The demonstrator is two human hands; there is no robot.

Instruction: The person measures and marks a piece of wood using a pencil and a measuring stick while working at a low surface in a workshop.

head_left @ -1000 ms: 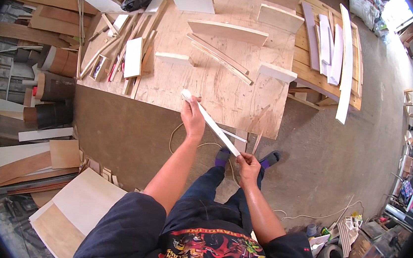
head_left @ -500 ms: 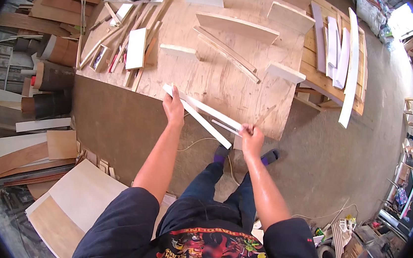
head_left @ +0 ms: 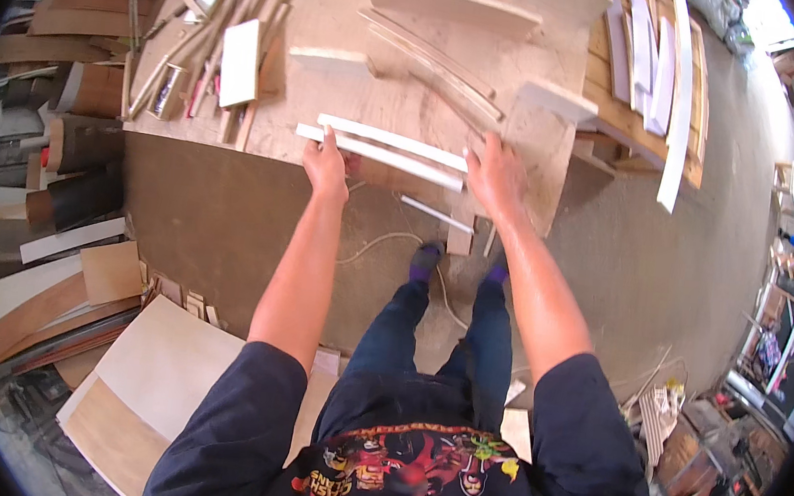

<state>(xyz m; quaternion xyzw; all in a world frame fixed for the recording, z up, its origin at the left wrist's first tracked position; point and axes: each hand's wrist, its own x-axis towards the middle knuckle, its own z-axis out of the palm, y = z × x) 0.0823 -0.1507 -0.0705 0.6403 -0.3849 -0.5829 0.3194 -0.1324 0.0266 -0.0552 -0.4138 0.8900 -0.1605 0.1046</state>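
Two slender white strips lie nearly side by side over the near edge of the plywood tabletop (head_left: 410, 115). My left hand (head_left: 328, 167) is closed around the left part of the nearer white strip (head_left: 396, 160), its thumb reaching up to the farther white strip (head_left: 393, 138). At that farther strip's right end, my right hand (head_left: 498, 174) has its fingers bent, with the thumb against the tip; part of its grip is hidden. The right end of the nearer strip is free. Below the table edge, a shorter thin white strip (head_left: 437, 214) shows near my feet.
Upright board pieces such as a long curved one (head_left: 449, 6) stand on the table. At its left are loose sticks, a white block (head_left: 240, 63) and a small open box (head_left: 167, 92). Long pale strips (head_left: 660, 73) rest on a slatted bench at right. A cord (head_left: 378, 241) crosses the floor.
Both hands have moved forward over the tabletop with the white strips. The strips, spread at an angle before, now run almost parallel. My right hand has turned, its fingers pointing more away from me.
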